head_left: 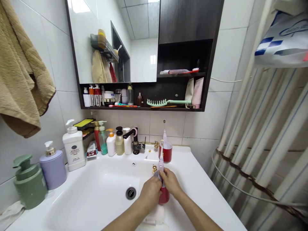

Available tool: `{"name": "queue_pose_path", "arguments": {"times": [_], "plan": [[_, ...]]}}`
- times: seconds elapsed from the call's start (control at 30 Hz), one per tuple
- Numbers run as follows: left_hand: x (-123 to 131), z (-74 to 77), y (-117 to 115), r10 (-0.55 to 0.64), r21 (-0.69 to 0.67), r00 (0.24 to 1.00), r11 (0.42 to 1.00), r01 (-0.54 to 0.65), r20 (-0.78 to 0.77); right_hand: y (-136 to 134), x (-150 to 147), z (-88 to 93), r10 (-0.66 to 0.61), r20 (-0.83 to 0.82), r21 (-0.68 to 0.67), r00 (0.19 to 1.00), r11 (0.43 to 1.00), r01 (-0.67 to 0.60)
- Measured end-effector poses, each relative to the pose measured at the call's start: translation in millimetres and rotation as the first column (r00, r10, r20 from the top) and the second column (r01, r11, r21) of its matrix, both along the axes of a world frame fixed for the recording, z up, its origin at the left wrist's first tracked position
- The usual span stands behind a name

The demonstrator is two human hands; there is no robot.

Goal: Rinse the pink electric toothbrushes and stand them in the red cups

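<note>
Toothbrush (161, 163) stands upright at the mouth of a red cup (164, 197), toward the right edge of the sink (204, 189). The right hand (171, 182) pinches its handle, thumb and fingers closed on it; the left hand (149, 190) is curled around the cup's left side. The 2 hands hide the handle's lower end, and I cannot tell whether the cup rests on the sink. Just behind, near the back right corner, a 2nd cup (168, 154) holds a 2nd brush (165, 138), leaving little room that way. Left of the hands, the bowl spreads wide past the drain (131, 193) to bottles (74, 150) along the left edge. The tap (135, 141) stands at the back edge; a white soap dish (154, 220) sits just below the hands.
</note>
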State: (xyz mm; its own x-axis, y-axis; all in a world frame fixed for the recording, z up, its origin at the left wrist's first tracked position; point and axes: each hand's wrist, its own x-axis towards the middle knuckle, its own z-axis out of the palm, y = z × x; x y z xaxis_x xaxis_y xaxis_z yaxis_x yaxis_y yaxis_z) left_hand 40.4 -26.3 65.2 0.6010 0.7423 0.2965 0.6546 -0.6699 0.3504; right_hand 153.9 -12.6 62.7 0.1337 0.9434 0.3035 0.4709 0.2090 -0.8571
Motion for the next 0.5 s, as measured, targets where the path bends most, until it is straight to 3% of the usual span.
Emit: {"name": "queue_pose_path", "arguments": {"times": [0.13, 0.3, 0.5], "plan": [[27.3, 22.0, 0.9, -0.109, 0.111, 0.994, 0.988, 0.109, -0.002, -1.9, 35.3, 18.1, -0.070, 0.023, -0.009, 0.997, 0.997, 0.070], [75.5, 45.5, 20.6, -0.164, 0.233, 0.986, 0.959, 0.162, -0.008, 12.5, 87.1, 44.5, -0.202, 0.083, -0.010, 0.976, 0.979, 0.204], [120.7, 52.4, 56.0, -0.124, 0.248, 0.992, 0.960, 0.130, -0.039, 48.7, 126.9, 50.3, -0.286, 0.169, -0.068, 0.943, 0.951, 0.301]]}}
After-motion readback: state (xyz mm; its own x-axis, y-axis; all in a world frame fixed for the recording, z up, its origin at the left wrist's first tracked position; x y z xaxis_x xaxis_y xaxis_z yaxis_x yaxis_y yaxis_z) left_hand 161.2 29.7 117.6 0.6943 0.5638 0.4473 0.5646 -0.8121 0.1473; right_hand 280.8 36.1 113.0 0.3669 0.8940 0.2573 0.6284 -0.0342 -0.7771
